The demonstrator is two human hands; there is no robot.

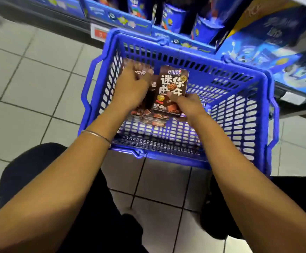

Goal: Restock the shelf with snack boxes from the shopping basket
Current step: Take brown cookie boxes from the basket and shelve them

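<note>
Brown snack box [172,84] is clamped in the right hand [188,105] grip above the basket [185,160]; left hand [130,86] grip unclear.

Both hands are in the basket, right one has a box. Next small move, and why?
Probably lift the right hand with its brown box over the rim of the basket toward the shelf. The hand already pinches that box by its lower end, raised above the other boxes, so it looks free. The left hand lies on those; its grip is blurred.
</note>
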